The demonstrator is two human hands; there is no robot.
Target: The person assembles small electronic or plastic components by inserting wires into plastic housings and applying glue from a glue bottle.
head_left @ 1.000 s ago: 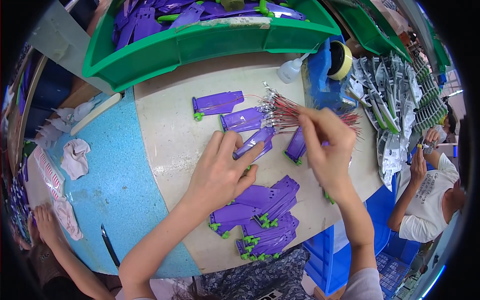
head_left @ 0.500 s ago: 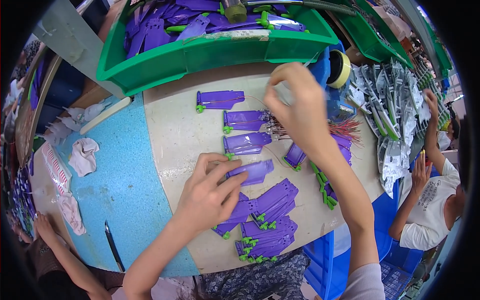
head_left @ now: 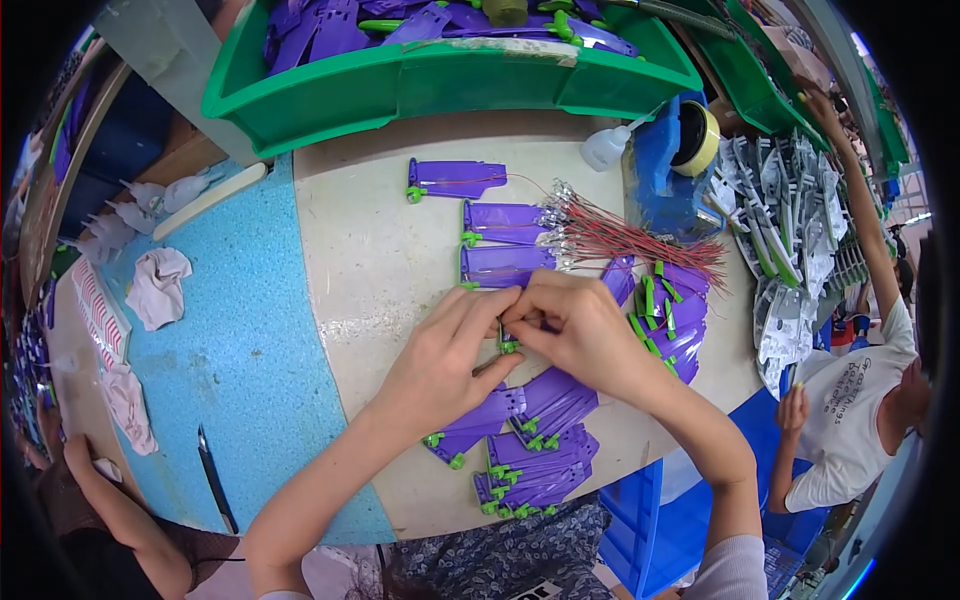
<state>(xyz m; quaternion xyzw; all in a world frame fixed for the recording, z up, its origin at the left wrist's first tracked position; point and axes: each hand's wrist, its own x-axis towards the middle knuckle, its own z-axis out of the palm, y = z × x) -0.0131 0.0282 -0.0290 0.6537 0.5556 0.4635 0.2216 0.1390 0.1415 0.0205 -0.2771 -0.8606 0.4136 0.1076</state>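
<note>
My left hand (head_left: pixel 445 345) is closed on a small purple plastic piece with a green end (head_left: pixel 509 343), mostly hidden by the fingers. Fingertip to fingertip with it, my right hand (head_left: pixel 590 335) pinches at the same piece; what lies between its fingers is hidden. Beyond them lie three purple pieces in a column, the farthest being a purple piece (head_left: pixel 460 179) with a thin red wire along it. Close by is a bundle of red wires (head_left: pixel 630 238) with silvery ends. Nearer me rest overlapping stacks of purple pieces (head_left: pixel 540 470) with green ends.
A green bin (head_left: pixel 400 95) of purple parts spans the back. Beside it are a white squeeze bottle (head_left: pixel 605 148), a yellowish tape roll (head_left: pixel 700 140) and grey-white parts (head_left: pixel 775 230). On the blue mat (head_left: pixel 260 370) lies a black pen-like tool (head_left: pixel 214 480). Other people sit left and right.
My right hand has come down from beside the squeeze bottle to meet my left. The purple piece under my left hand is now gripped at the fingertips. The person at right has raised an arm.
</note>
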